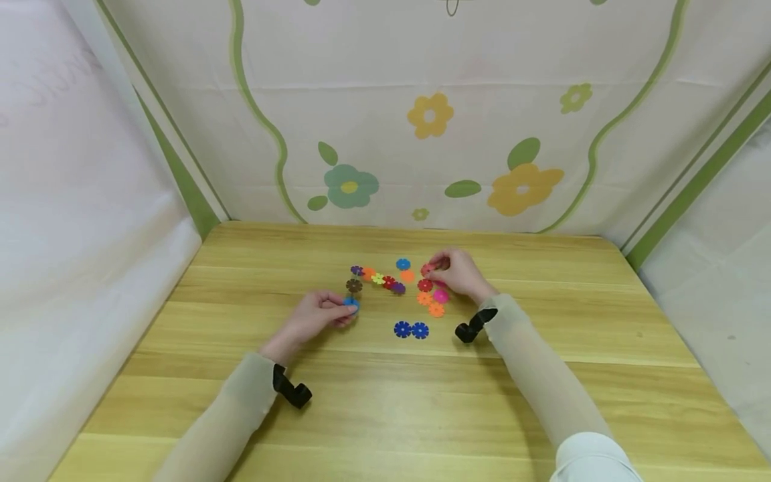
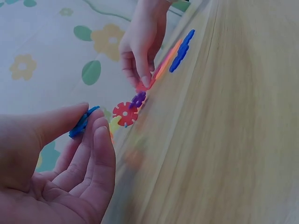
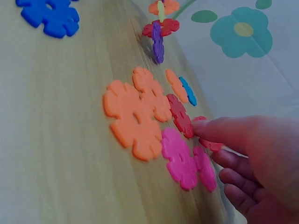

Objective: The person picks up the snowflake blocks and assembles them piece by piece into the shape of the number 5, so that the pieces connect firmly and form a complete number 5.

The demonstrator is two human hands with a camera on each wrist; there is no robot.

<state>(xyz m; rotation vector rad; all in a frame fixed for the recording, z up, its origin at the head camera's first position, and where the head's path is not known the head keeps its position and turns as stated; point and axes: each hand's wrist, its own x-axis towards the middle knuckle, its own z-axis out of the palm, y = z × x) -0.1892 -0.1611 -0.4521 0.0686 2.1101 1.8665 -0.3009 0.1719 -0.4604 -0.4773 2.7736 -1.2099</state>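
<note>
In the head view my left hand (image 1: 316, 313) pinches a light blue notched plastic disc (image 1: 352, 306) between thumb and fingers. Beside that disc, a brown disc (image 1: 354, 286) leads to a chain with a purple one (image 1: 357, 270), an orange one (image 1: 369, 274), a yellow one (image 1: 378, 278), a red one (image 2: 125, 114) and another purple one (image 3: 158, 43). My right hand (image 1: 458, 273) pinches a light red disc (image 1: 427, 269), partly hidden by the thumb in the right wrist view. Next to it lies a darker red disc (image 3: 180, 115).
Two orange discs (image 3: 135, 119) and two pink discs (image 3: 179, 158) lie near the right hand. An orange disc (image 1: 407, 276) touches a blue one (image 1: 403, 264) farther back. Two dark blue discs (image 1: 411, 330) lie nearer on the wooden table (image 1: 385, 415). Patterned cloth (image 1: 385, 53) hangs behind.
</note>
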